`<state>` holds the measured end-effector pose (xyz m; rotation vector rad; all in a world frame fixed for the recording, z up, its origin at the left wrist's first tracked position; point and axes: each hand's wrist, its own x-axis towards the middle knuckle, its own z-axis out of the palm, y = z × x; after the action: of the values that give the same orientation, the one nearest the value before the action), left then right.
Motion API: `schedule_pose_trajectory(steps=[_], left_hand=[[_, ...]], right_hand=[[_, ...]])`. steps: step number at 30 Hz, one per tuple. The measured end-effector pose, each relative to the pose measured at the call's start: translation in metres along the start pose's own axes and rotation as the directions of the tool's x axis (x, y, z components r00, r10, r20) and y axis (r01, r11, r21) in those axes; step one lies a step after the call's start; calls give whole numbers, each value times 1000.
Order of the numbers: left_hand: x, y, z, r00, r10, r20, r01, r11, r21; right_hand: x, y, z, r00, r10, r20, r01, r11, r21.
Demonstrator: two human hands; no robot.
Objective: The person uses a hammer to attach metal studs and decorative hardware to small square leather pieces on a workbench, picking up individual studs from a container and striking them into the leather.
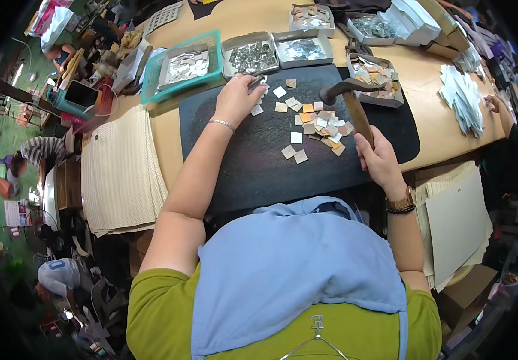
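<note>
1. While the person leans over the bench, a black mat (253, 162) covers its middle, and I place everything by that mat.
2. Her left hand (239, 98) reaches to the mat's far left part, fingers closed down over a small metal tool (257, 81) at the edge of the scattered pieces; how tightly they pinch it I cannot tell from here.
3. Her right hand (381, 159) sits at the mat's right side, clamped around the wooden handle of a hammer (349, 99).
4. That hammer slants up from the fist, its dark metal head held above the mat's far right part, close to the pile.
5. Small squares (319, 123) in white, tan and orange lie loose on the mat between the two hands, heaped toward the hammer and thinner toward the left hand.
6. Just beyond the mat's far edge stand two grey trays (277, 53) of shiny bits.
7. Left of those, off the mat's far left corner, a teal basket (181, 65) holds pale squares.
8. At the mat's far right corner a small box (376, 78) holds more mixed squares.
9. Off the mat's left edge lies a stack of cream woven sheets (121, 174).
10. Well to the mat's right, white strips (463, 99) sit fanned on the bare bench.
</note>
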<state>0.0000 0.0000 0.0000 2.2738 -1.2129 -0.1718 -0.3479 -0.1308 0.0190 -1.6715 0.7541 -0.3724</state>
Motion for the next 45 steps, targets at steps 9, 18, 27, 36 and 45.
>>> schedule_pose_trajectory(steps=[9,18,27,36,45], left_hand=[[-6,-1,-1,997,-71,-32,64,984,-168],[-23,-4,7,999,-49,0,47,954,-295],[-33,13,-5,990,-98,-105,11,783,-622],[-32,8,16,980,-82,-183,-66,730,-680],[-42,18,12,988,-101,-120,5,785,-619]], right_hand=[[-3,3,-2,1000,-15,-7,14,999,-47],[-3,4,-4,1000,0,-5,0,1000,-23],[-5,-10,1,999,-41,4,41,999,-18],[-4,-15,7,999,-43,28,44,998,-36],[16,-50,13,957,-288,30,289,944,-161]])
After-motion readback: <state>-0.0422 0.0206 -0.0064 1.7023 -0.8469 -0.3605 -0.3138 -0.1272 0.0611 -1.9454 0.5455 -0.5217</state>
